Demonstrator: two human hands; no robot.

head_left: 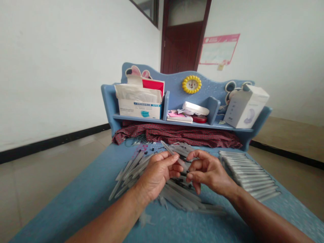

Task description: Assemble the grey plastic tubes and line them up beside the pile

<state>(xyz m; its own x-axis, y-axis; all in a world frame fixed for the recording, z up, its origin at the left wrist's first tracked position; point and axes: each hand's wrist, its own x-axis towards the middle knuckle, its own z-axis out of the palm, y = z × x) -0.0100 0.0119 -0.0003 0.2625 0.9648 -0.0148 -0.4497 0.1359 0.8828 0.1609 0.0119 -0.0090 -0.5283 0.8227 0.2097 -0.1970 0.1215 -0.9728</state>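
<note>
My left hand (158, 170) is closed around a translucent pen barrel (166, 146), which slants from upper left down toward my right hand (211, 172). The right thumb and index finger pinch a small black piece (187, 171), perhaps a pen plug, at the barrel's lower end. Whether the two parts touch I cannot tell. Beneath and around both hands lie loose translucent barrels (181, 197), with more of them (130, 171) fanned out at the left. Small black parts (181, 182) are scattered among them, partly hidden by my fingers.
A neat stack of pens (253, 175) lies on the right of the blue desk (83, 202). Behind the piles, a red checked cloth (177, 133) is bunched under a shelf (212, 125). It holds a mask box (139, 106), papers (179, 117) and a white carton (244, 108).
</note>
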